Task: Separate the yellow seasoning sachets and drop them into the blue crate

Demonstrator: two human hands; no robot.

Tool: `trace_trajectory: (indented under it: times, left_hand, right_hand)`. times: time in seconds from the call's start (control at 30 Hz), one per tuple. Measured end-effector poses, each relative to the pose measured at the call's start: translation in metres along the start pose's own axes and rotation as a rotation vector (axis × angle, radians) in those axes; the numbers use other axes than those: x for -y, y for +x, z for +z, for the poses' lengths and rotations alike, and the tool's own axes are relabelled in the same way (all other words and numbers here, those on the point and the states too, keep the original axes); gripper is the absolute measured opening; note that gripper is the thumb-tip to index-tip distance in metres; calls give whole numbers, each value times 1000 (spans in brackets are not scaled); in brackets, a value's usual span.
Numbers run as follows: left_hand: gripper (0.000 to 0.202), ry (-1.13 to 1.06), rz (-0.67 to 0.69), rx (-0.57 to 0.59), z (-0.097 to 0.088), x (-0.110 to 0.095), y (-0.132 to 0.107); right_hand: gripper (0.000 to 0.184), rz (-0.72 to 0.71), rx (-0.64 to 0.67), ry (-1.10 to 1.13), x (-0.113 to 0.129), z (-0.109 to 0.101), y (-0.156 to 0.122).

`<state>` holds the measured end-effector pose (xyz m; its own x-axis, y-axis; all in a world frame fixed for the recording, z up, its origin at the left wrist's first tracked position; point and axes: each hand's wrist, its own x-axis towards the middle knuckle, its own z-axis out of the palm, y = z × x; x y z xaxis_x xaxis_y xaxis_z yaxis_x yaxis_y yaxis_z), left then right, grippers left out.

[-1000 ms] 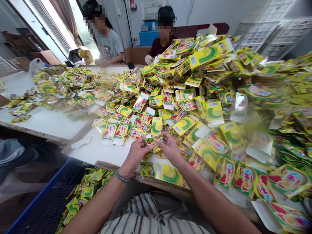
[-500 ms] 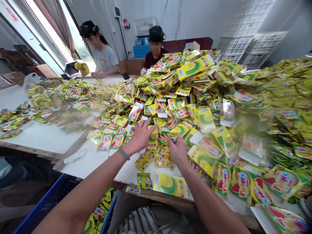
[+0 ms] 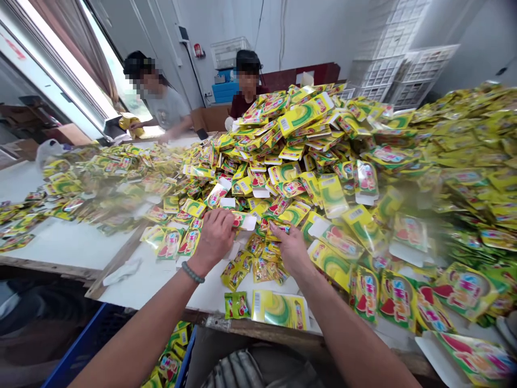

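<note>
And the left grip (image 3: 217, 235) has it! Half a second ago that hand was spread over the boxes; now its fingers curl around one box (image 3: 239, 219), the white flap poking out toward the other hand. The right grip (image 3: 292, 247), just across to the right, pinches a packet (image 3: 279, 223) at its tips, much as it did a moment earlier. A second back, both hands were together at one packet; now they stand apart, one item each, so the work is split: box on one side, packet on the other, near but seemingly not touching. How many packets the right holds, I can't tell.

Between and below the two grips, loose packets (image 3: 264, 261) lie on the surface (image 3: 207, 289). Nearer the body, a green packet (image 3: 236, 305) sits beside a flat carton (image 3: 281, 310). Beyond both hands rises the heap (image 3: 301, 126).
</note>
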<state>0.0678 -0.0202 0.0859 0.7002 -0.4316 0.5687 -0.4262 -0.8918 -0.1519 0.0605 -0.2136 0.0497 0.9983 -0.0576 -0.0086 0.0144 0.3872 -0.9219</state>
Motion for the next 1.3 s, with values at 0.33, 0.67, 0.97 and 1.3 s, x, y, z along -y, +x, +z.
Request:
trace_trajectory:
  times: [0.33,0.67,0.97,1.3]
  left_hand:
    - [51,-517,-271,53,3,-23,-71]
    - [35,-1364,-813,204,7,-27,-70]
    - [35,-1231,-770,319,-2,-35,-75]
    - [56,-1472,-1006,248,0,-44,-77]
  right_hand:
    - [37,132,259,-44,-11,5,-9]
    - [39,21,309,-318,-11,0,-8]
    - [15,-154,470,-854,-7,2,-8]
    - [31,-260,466,-615,-16,7,-14]
